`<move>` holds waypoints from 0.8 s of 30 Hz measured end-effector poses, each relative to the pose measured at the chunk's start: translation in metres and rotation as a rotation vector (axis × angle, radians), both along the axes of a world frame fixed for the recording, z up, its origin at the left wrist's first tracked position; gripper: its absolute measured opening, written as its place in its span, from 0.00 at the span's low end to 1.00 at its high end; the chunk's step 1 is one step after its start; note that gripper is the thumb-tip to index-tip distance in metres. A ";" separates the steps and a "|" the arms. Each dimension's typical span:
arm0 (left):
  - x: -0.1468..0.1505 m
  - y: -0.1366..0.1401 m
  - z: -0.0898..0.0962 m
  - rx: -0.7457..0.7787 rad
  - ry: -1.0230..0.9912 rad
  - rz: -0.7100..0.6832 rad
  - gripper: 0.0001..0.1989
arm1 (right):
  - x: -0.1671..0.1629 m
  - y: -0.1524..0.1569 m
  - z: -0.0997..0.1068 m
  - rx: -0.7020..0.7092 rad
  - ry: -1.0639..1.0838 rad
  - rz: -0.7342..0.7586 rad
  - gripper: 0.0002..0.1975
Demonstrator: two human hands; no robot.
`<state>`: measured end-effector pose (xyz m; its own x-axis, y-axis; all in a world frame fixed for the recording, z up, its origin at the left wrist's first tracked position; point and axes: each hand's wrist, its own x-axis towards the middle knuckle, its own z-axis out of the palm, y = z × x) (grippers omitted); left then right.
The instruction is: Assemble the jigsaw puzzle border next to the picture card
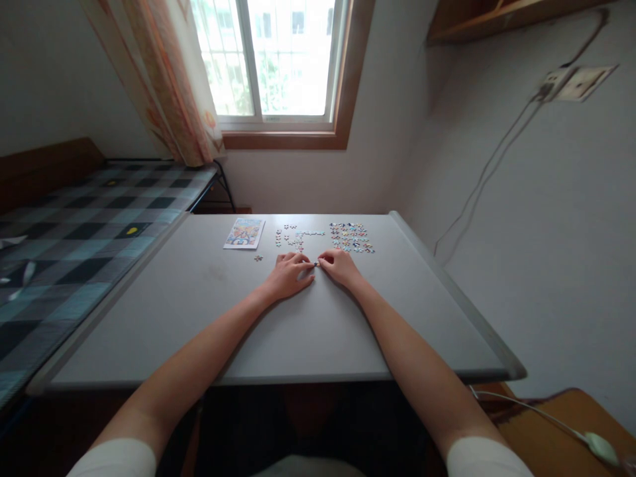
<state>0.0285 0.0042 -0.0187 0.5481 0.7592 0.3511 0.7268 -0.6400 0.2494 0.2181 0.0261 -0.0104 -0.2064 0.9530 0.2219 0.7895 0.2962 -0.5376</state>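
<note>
Fingers [326,260] on puzzle piece [315,264], printed card [245,233]

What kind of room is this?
Probably a bedroom: there's a bed with a checked cover, a curtain by the window, and a table with puzzle pieces on it.

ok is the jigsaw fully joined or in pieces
Only partly joined: a strip of pieces appears linked, while many loose pieces lie to its right, beyond the right hand.
</note>
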 end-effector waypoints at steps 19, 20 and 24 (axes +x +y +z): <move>0.001 0.000 0.000 -0.010 -0.007 0.006 0.15 | -0.006 -0.004 -0.002 0.000 -0.106 -0.082 0.09; 0.001 0.000 0.000 -0.008 -0.008 0.007 0.15 | -0.007 -0.005 -0.003 0.008 -0.115 -0.081 0.09; 0.001 0.000 0.000 0.001 -0.008 0.005 0.16 | -0.008 -0.006 -0.002 0.012 -0.111 -0.090 0.09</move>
